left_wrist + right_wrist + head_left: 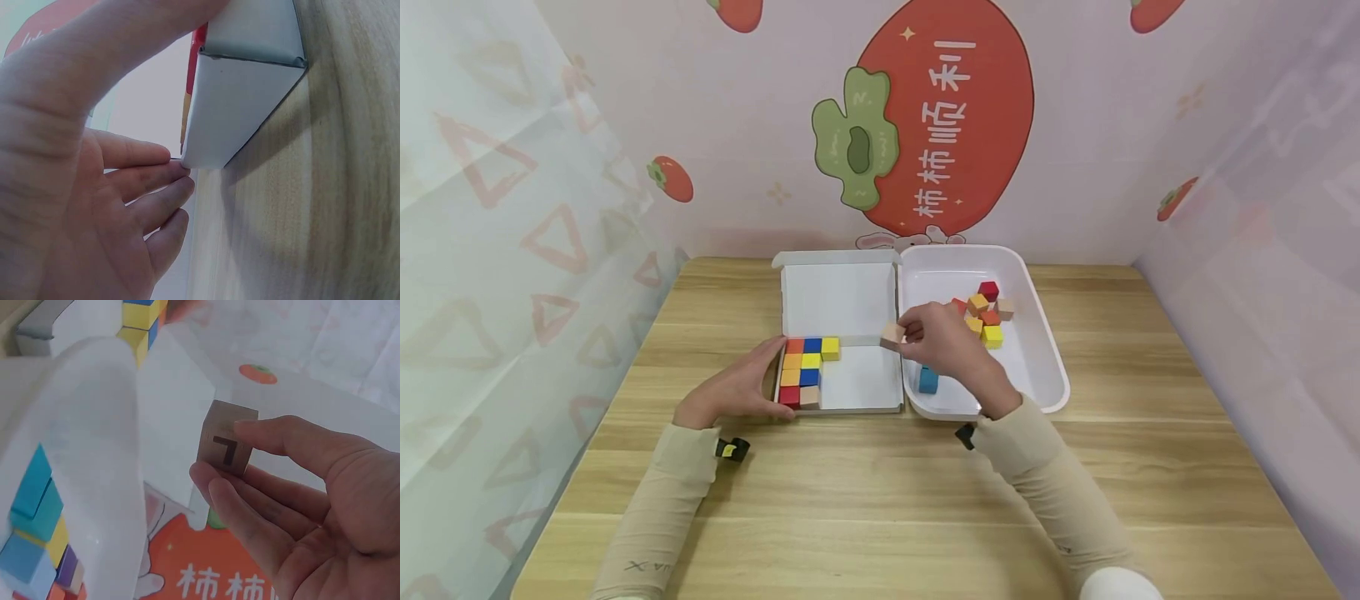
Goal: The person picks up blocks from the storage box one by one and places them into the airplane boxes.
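My right hand (pixel 946 337) pinches a plain wooden cube (pixel 892 336) between thumb and fingertips, above the border of the cardboard box and the plastic tray. In the right wrist view the wooden cube (pixel 228 434) shows a dark angular mark on one face. My left hand (pixel 739 387) touches the left side of the white cardboard box (pixel 861 382), thumb by its front corner. In the left wrist view its fingers (pixel 147 184) lie fairly straight against the box's wall (pixel 234 109). Inside, coloured cubes fill two columns at the left, with a yellow cube (pixel 830 348) starting a third.
Right of the box stands a white plastic tray (pixel 1051 367) with several loose cubes, among them a red cube (pixel 988 290) and a blue cube (pixel 928 381). The box's lid (pixel 838 296) is folded back. Wooden tabletop (pixel 850 500) extends in front; a printed cloth (pixel 737 208) hangs behind.
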`<state>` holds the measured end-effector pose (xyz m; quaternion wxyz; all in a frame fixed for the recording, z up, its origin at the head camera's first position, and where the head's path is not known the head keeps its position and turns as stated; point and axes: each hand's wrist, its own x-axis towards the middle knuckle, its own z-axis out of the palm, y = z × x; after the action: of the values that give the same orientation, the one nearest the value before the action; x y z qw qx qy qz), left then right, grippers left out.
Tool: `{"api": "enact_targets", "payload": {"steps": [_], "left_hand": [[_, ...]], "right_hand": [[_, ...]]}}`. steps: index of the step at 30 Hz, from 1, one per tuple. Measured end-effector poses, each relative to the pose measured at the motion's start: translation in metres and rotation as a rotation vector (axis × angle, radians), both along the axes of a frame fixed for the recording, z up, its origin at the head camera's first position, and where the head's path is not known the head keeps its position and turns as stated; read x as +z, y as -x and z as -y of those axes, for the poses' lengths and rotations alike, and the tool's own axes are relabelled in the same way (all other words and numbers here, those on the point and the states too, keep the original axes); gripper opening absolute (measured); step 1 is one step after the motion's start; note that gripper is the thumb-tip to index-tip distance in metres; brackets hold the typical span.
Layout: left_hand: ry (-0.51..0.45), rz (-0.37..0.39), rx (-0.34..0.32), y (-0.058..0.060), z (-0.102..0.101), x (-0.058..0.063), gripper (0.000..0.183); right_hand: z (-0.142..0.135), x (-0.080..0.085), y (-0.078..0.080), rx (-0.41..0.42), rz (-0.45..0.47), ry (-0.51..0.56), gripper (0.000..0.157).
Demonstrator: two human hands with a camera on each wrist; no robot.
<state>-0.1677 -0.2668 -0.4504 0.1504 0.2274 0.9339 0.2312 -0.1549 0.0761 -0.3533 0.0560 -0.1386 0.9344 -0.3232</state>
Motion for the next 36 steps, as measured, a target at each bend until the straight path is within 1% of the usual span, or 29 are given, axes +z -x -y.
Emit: {"api": "enact_targets", "payload": {"steps": [5,8,12,14,18,22,26,32,36], "left_hand": [[-0.001,-0.007,-0.007,0.000,0.001,0.000,0.133],[-0.012,-0.001,-0.002,0.000,0.001,0.000,0.133],[-0.018,0.001,0.001,0.000,0.001,0.000,0.132],[-0.020,0.004,0.006,0.001,0.001,-0.001,0.132],[-0.022,0.013,0.016,0.001,0.001,-0.002,0.131],[-0.014,0.013,0.011,0.002,0.001,-0.002,0.132],[-0.012,0.016,0.012,0.002,0.001,-0.003,0.133],[-0.009,0.013,0.009,0.003,0.002,-0.004,0.132],[-0.005,0.009,0.005,0.003,0.002,-0.004,0.132]], "right_hand": [[0.025,0.000,0.002,0.048,0.015,0.013,0.025],[0.043,-0.005,0.003,0.070,0.022,0.009,0.025],[0.066,-0.019,0.005,0.084,0.040,-0.005,0.024],[0.075,-0.027,0.006,0.086,0.031,-0.022,0.022],[0.090,-0.043,0.009,0.052,0.015,-0.063,0.020],[0.098,-0.057,0.011,0.006,0.031,-0.078,0.022],[0.101,-0.068,0.013,-0.008,0.050,-0.061,0.023],[0.102,-0.081,0.016,-0.029,0.012,-0.029,0.021],[0.104,-0.085,0.017,-0.045,-0.018,-0.003,0.021]]}}
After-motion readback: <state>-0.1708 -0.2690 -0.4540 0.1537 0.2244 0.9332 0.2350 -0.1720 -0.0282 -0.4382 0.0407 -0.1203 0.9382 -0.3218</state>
